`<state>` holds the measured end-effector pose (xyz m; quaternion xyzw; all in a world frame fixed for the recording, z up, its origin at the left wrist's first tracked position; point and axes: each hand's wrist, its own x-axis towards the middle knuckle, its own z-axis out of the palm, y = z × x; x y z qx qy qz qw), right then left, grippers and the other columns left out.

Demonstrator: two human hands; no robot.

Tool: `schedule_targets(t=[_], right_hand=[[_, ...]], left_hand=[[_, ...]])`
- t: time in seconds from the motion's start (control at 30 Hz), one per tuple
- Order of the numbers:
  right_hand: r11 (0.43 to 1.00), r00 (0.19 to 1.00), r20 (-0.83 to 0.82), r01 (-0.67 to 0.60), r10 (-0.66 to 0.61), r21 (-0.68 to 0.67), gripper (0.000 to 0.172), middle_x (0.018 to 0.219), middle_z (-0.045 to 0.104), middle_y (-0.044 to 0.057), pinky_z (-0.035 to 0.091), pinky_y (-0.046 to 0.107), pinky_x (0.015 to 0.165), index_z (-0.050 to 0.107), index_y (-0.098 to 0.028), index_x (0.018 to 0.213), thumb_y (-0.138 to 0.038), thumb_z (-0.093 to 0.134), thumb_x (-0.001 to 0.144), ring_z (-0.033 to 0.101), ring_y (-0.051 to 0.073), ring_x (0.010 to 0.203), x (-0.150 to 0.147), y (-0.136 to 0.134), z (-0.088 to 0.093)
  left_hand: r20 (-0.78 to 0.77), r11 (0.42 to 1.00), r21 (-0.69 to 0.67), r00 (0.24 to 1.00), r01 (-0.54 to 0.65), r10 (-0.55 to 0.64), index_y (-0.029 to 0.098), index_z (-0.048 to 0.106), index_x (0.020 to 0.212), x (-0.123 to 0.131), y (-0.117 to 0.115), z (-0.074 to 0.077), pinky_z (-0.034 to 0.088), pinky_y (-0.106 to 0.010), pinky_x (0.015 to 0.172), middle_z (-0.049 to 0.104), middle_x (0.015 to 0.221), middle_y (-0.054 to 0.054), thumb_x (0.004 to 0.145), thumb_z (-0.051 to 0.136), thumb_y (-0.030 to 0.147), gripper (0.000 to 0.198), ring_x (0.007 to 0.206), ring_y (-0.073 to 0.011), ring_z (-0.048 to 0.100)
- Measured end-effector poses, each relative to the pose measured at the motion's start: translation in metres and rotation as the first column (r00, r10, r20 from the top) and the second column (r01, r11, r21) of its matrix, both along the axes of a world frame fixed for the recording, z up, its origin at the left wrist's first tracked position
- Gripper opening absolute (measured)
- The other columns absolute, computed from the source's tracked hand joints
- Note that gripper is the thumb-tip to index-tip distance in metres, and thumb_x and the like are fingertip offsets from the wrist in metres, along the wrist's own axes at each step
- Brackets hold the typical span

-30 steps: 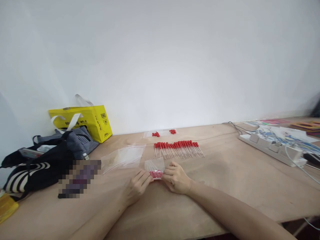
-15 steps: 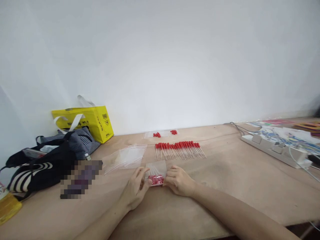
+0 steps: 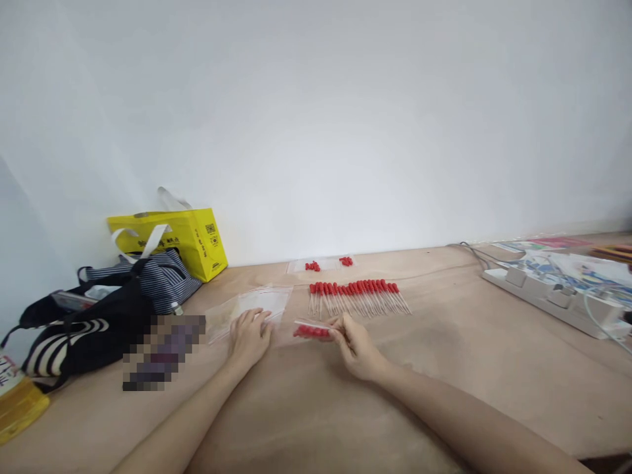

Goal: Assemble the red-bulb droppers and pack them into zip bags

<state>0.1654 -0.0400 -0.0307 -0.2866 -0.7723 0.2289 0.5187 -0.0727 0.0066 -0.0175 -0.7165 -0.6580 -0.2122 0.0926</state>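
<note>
Between the thumb and fingers of my right hand (image 3: 358,347) is a small clear zip bag (image 3: 313,329), pinched at its right end and raised at a tilt. Red-tipped sticks show through its plastic. My left hand (image 3: 249,336) lies palm down, fingers stretched, at the near edge of some flat clear plastic bags (image 3: 261,301); it appears to touch them. Beyond my hands, a row of red-tipped sticks (image 3: 355,297), like matches or large swabs, lies side by side, red ends away from me. Filled clear bags (image 3: 326,264) with red tips lie near the wall.
At the left stand a yellow carrier bag (image 3: 200,247), a striped bag (image 3: 170,280), a black bag (image 3: 93,336) and a bottle of yellow liquid (image 3: 22,401). A blurred-out item (image 3: 165,352) lies nearby. A white power strip (image 3: 543,299) with cables lies at the right.
My left hand has let go of the filled bag and moved left and away from me to the flat bags. My right hand now holds the filled bag alone, lifted and tilted.
</note>
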Motion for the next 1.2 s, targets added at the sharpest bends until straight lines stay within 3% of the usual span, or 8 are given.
schedule_targets(t=[0.2, 0.4, 0.57, 0.73, 0.83, 0.87, 0.97, 1.2], right_hand=[[0.990, 0.995, 0.025, 0.096, -0.099, 0.100, 0.006, 0.092, 0.055, 0.008, 0.041, 0.028, 0.070, 0.037, -0.020, 0.080, -0.016, 0.036, 0.083, 0.054, 0.015, 0.082, -0.030, 0.037, -0.005], [0.941, 0.836, 0.441, 0.246, -0.327, 0.231, 0.012, 0.092, 0.054, 0.007, 0.039, 0.026, 0.063, 0.043, -0.018, 0.088, -0.013, 0.033, 0.083, 0.052, 0.015, 0.078, -0.066, 0.077, -0.012], [0.914, 0.757, 0.519, 0.280, -0.398, 0.293, 0.015, 0.095, 0.055, 0.010, 0.035, 0.032, 0.071, 0.052, -0.015, 0.087, -0.016, 0.038, 0.082, 0.048, 0.020, 0.086, -0.084, 0.092, -0.007], [0.900, 0.738, 0.523, 0.287, -0.425, 0.327, 0.018, 0.105, 0.053, 0.009, 0.030, 0.040, 0.077, 0.058, -0.017, 0.085, -0.027, 0.043, 0.081, 0.043, 0.024, 0.096, -0.080, 0.085, -0.003], [0.907, 0.786, 0.465, 0.290, -0.408, 0.305, 0.022, 0.107, 0.052, 0.009, 0.030, 0.040, 0.079, 0.054, -0.020, 0.098, -0.029, 0.046, 0.080, 0.043, 0.023, 0.095, -0.065, 0.069, -0.006], [0.911, 0.810, 0.428, 0.302, -0.400, 0.279, 0.026, 0.105, 0.053, 0.009, 0.030, 0.040, 0.079, 0.052, -0.019, 0.102, -0.028, 0.047, 0.079, 0.044, 0.023, 0.094, -0.057, 0.063, -0.008], [0.934, 0.888, 0.296, 0.316, -0.353, 0.164, 0.038, 0.101, 0.052, 0.010, 0.034, 0.040, 0.079, 0.042, -0.018, 0.112, -0.020, 0.049, 0.075, 0.046, 0.022, 0.091, -0.025, 0.046, -0.016], [0.976, 0.919, 0.329, 0.203, -0.217, 0.077, 0.048, 0.109, 0.046, 0.009, 0.040, 0.036, 0.079, 0.041, -0.021, 0.115, -0.009, 0.050, 0.070, 0.046, 0.020, 0.095, 0.046, 0.018, -0.019]], left_hand=[[-0.066, 0.956, -0.095, 0.960, -0.278, 0.272, 0.001, 0.048, 0.116, -0.026, 0.027, 0.000, 0.027, -0.052, 0.090, 0.048, 0.119, -0.025, 0.080, 0.037, 0.036, 0.051, 0.112, -0.0379, 0.040], [-0.117, 0.936, -0.179, 0.951, -0.303, 0.286, 0.008, 0.063, 0.093, -0.043, 0.030, 0.002, 0.042, -0.038, 0.075, 0.063, 0.098, -0.019, 0.080, 0.034, 0.027, 0.037, 0.092, -0.0315, 0.057], [-0.092, 0.931, -0.130, 0.940, -0.340, 0.330, 0.013, 0.068, 0.076, -0.049, 0.029, 0.004, 0.045, -0.039, 0.065, 0.068, 0.081, -0.017, 0.078, 0.035, 0.024, 0.036, 0.078, -0.0328, 0.062], [0.001, 0.942, 0.041, 0.943, -0.333, 0.333, 0.013, 0.064, 0.098, -0.047, 0.022, 0.015, 0.046, -0.040, 0.074, 0.067, 0.092, -0.013, 0.083, 0.028, 0.027, 0.041, 0.093, -0.0308, 0.059], [0.026, 0.976, 0.174, 0.992, -0.130, 0.127, 0.017, 0.056, 0.111, -0.032, 0.010, 0.020, 0.037, -0.032, 0.095, 0.057, 0.116, -0.005, 0.085, 0.029, 0.027, 0.039, 0.113, -0.0196, 0.046], [0.032, 0.967, 0.244, 0.996, 0.072, -0.083, 0.015, 0.058, 0.109, -0.024, 0.004, 0.020, 0.034, -0.032, 0.097, 0.057, 0.116, -0.005, 0.084, 0.032, 0.028, 0.038, 0.114, -0.0193, 0.045], [-0.015, 0.811, 0.160, 0.823, 0.563, -0.568, 0.021, 0.056, 0.112, 0.007, -0.017, 0.015, 0.032, -0.037, 0.099, 0.057, 0.116, -0.003, 0.086, 0.033, 0.025, 0.035, 0.113, -0.0186, 0.046], [0.169, 0.747, -0.153, 0.762, 0.647, -0.625, 0.022, 0.049, 0.120, 0.055, -0.053, 0.003, 0.041, -0.035, 0.092, 0.055, 0.118, -0.004, 0.087, 0.039, 0.034, 0.036, 0.107, -0.0190, 0.051]])
